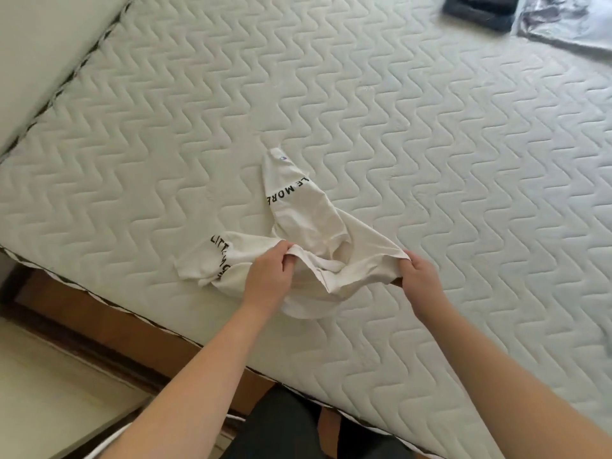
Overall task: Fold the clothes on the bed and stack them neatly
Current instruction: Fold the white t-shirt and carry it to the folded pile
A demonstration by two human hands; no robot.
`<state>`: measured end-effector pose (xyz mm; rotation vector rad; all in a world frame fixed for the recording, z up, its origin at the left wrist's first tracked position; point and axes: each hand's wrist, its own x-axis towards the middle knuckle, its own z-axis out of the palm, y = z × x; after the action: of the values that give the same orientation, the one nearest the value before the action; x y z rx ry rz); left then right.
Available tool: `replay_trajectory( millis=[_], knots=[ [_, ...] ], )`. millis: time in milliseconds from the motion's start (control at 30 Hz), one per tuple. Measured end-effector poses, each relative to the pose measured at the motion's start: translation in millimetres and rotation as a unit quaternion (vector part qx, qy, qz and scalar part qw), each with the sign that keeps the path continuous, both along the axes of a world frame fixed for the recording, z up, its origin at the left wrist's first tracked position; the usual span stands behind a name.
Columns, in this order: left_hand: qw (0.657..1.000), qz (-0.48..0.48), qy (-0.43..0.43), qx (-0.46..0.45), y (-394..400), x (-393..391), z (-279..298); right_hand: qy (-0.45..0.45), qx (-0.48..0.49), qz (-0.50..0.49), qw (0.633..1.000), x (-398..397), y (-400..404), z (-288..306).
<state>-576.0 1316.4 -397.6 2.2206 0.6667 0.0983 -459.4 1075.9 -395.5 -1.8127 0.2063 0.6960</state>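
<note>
The small white top lies crumpled on the bed, near its edge at 6 o'clock. The left hand pinches one part of the hem and the right hand pinches another, probably to pull it flat for folding. Dark clothes wait at 1 o'clock.

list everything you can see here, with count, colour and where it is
cream shirt: 1, off-white with black lettering, crumpled near the mattress's near edge
mattress: 1, white quilted, fills most of the view
dark garment: 1, dark grey, far right corner of the mattress
pale garment: 1, light grey, beside the dark one
bed frame: 1, brown wood, below the mattress edge
left hand: 1, grips the shirt's edge
right hand: 1, pinches the shirt's other edge
</note>
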Motion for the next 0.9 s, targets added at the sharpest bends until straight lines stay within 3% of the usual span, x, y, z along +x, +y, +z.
replay_trajectory(
  millis=[167, 333, 500, 600, 733, 900],
  knots=[
    [0.998, -0.057, -0.022, -0.015, -60, 24, 47, -0.014, 0.055, -0.039, 0.998, -10, -66, 56],
    [0.988, -0.086, -0.053, -0.114, -126, 55, 114, -0.008, 0.106, -0.113, 0.988, -12, -137, 111],
    [0.956, -0.278, 0.057, -0.075, -188, 74, 164, -0.023, 0.168, -0.1, 0.98, -11, -186, 164],
    [0.934, -0.349, 0.063, -0.047, -237, 76, 172, -0.029, 0.21, -0.072, 0.975, -13, -203, 183],
    [0.936, -0.35, 0.019, 0.023, -285, 79, 164, -0.058, 0.207, -0.05, 0.975, -10, -231, 200],
    [0.949, -0.285, -0.013, -0.138, -288, 81, 167, -0.106, 0.151, -0.066, 0.981, 1, -271, 209]
  ],
)
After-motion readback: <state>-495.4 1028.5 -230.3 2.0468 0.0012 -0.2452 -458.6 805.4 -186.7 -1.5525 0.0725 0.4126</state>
